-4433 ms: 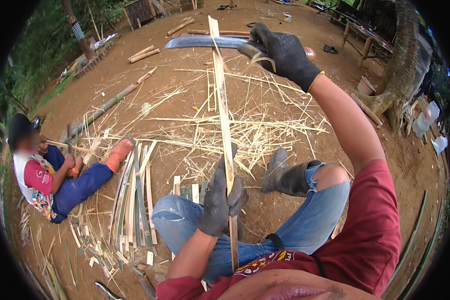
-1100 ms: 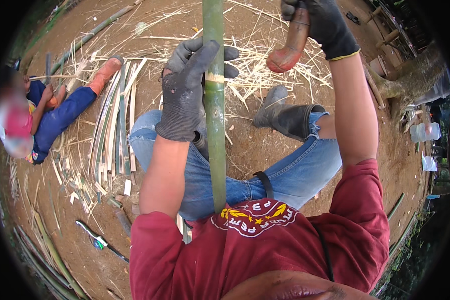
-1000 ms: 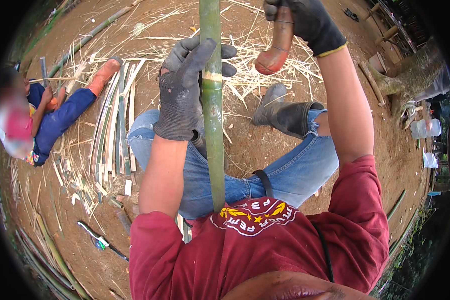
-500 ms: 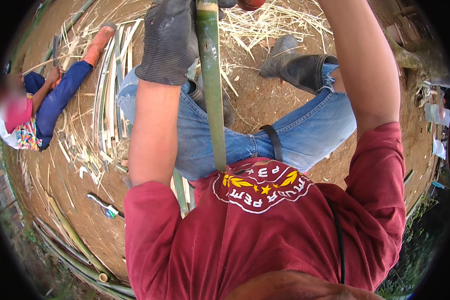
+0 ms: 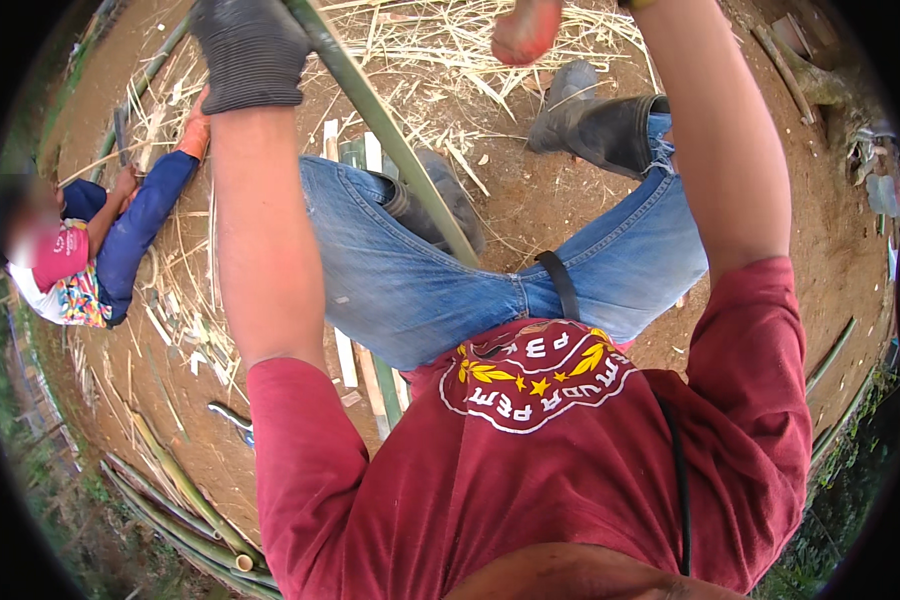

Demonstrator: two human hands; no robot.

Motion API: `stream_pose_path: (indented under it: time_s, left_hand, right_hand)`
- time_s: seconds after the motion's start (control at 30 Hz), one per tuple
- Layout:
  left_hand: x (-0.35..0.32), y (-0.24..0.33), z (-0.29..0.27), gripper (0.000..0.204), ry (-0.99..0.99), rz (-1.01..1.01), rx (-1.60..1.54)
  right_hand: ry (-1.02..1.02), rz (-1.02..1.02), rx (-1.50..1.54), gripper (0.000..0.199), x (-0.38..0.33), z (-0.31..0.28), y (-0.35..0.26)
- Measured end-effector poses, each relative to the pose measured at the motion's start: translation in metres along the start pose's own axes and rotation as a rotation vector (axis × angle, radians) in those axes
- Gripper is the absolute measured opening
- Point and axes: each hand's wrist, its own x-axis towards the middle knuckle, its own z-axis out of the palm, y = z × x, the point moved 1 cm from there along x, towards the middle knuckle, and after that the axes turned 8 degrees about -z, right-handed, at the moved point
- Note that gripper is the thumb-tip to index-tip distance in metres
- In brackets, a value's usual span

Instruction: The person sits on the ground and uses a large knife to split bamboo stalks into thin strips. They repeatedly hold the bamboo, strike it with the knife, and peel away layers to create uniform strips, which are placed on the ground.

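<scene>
My left hand (image 5: pixel 250 50), in a dark grey knitted glove, is closed on a long green split bamboo strip (image 5: pixel 385 135) at the upper left. The strip slants from the glove down to the right, its lower end by my jeans at the crotch. The top edge of the picture cuts off my left fingers and the strip's upper end. My right forearm (image 5: pixel 720 130) rises out of the top edge, so the hand itself is hidden. A rounded red-orange end (image 5: pixel 527 35) of something hangs in at the top, left of that wrist; its kind cannot be made out.
Pale bamboo shavings (image 5: pixel 440 50) cover the ground ahead, beyond my black rubber boots (image 5: pixel 605 130). Split strips (image 5: pixel 380 385) lie beside my left thigh. Another person (image 5: pixel 80 240) sits at the left. Bamboo poles (image 5: pixel 185 490) and a white-handled tool (image 5: pixel 230 415) lie at the lower left.
My left hand has moved left and up, swinging the bamboo strip from upright to slanted. Its lower end has left my shirt. The red-orange end has come further into view.
</scene>
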Motion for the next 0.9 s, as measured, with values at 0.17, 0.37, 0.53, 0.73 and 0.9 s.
stream_pose_path:
  time_s: [0.17, 0.37, 0.53, 0.73, 0.9]
  left_hand:
    - [0.06, 0.025, -0.081, 0.031, -0.27, -0.147, -0.235]
    - [0.085, 0.03, -0.115, 0.026, 0.098, -0.229, -0.267]
    - [0.099, 0.005, -0.156, 0.025, 0.156, -0.334, -0.335]
    - [0.096, -0.011, -0.177, 0.024, 0.227, -0.111, 0.432]
    - [0.103, -0.019, -0.171, 0.028, 0.29, -0.229, 0.096]
  right_hand:
    - [-0.052, 0.105, 0.14, 0.043, -0.061, -0.018, 0.037]
    - [-0.087, 0.062, 0.125, 0.051, -0.142, -0.006, 0.09]
    - [-0.148, 0.197, 0.344, 0.054, -0.166, 0.007, 0.107]
    - [-0.125, 0.368, 0.52, 0.062, -0.174, 0.013, 0.093]
    - [-0.15, 0.369, 0.58, 0.049, -0.172, 0.009, 0.088]
